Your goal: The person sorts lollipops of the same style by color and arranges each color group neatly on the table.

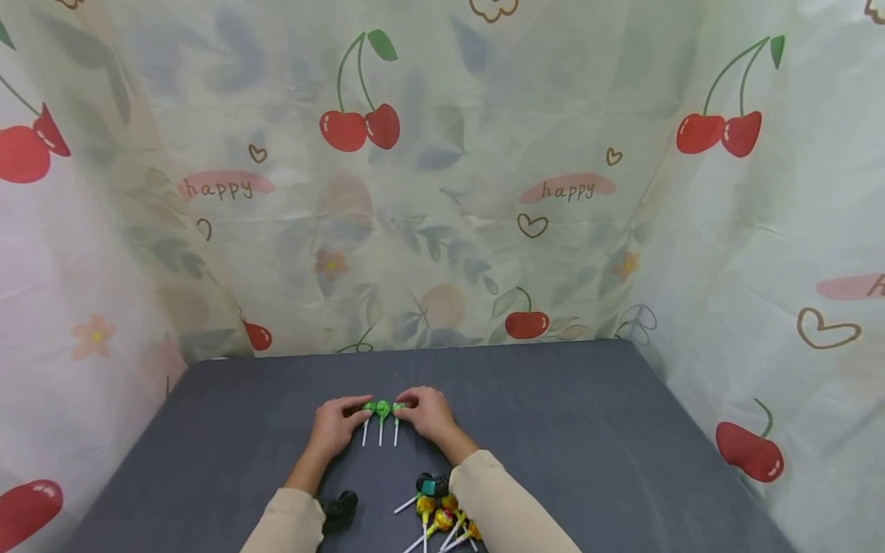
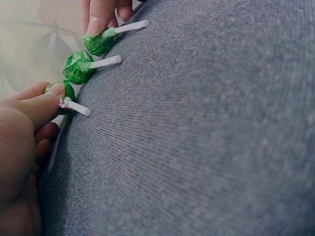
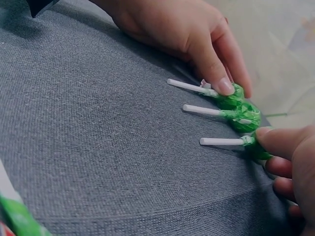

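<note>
Three green-wrapped lollipops stand side by side on the dark grey cloth, white sticks pointing toward me. My left hand (image 1: pixel 333 426) pinches the wrapped head of the left lollipop (image 2: pixel 69 90) between thumb and fingers. At the other end, my right hand (image 1: pixel 429 415) pinches the head of the right lollipop (image 3: pixel 251 147), its thumb on top. Between the two hands lies the middle lollipop (image 1: pixel 383 409), held by neither. In the right wrist view its head is right beside that of the left lollipop, and the right one is close by.
Several yellow-wrapped lollipops (image 1: pixel 442 521) lie in a loose pile by my right forearm. A green and white wrapped thing (image 3: pixel 17 214) shows at the corner of the right wrist view. Cherry-printed curtains (image 1: pixel 429 230) surround the grey-covered table (image 1: pixel 553 430).
</note>
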`<state>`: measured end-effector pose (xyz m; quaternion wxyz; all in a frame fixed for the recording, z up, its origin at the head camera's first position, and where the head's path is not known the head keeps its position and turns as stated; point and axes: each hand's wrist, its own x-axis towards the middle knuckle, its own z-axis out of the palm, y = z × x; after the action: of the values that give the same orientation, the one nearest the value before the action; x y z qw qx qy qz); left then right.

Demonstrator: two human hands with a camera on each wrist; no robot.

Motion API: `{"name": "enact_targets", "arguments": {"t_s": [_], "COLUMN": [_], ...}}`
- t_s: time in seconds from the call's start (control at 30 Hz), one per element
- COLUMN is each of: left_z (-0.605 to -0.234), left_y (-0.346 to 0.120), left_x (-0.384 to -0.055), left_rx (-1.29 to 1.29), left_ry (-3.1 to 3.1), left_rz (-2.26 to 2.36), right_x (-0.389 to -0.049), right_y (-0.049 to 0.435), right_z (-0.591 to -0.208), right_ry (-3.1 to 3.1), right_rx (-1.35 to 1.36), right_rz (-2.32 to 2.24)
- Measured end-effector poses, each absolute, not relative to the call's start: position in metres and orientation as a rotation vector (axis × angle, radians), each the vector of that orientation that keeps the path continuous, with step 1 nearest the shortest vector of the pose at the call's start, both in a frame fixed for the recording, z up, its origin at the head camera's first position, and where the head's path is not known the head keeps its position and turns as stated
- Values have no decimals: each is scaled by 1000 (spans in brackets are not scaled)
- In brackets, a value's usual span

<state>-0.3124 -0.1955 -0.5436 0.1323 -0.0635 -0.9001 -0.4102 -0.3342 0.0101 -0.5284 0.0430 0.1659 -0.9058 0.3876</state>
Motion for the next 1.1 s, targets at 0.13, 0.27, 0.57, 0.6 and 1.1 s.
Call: {"name": "enact_targets", "arguments": {"t_s": [0.13, 0.27, 0.57, 0.6, 1.1], "left_z": [-544, -544, -543, -543, -544], "left_y": [-195, -195, -194, -194, -193], "left_x": [-313, -313, -312, -312, -311], "left_rx": [-182, -185, -178, -177, -176], "left_ry": [-2609, -2601, -2600, -2601, -2614], "left_rz": [-1196, -1190, -1198, -1197, -1196], "right_x": [-334, -335, -335, -335, -332], "right_y": [11, 12, 14, 15, 45], "right_z": [-529, -530, -530, -530, -508], "right_ry": [-2759, -2752, -2728, -2725, -2719], "right_rx": [516, 511, 504, 504, 661], "right_rz": [1204, 1214, 1282, 1297, 1394]}}
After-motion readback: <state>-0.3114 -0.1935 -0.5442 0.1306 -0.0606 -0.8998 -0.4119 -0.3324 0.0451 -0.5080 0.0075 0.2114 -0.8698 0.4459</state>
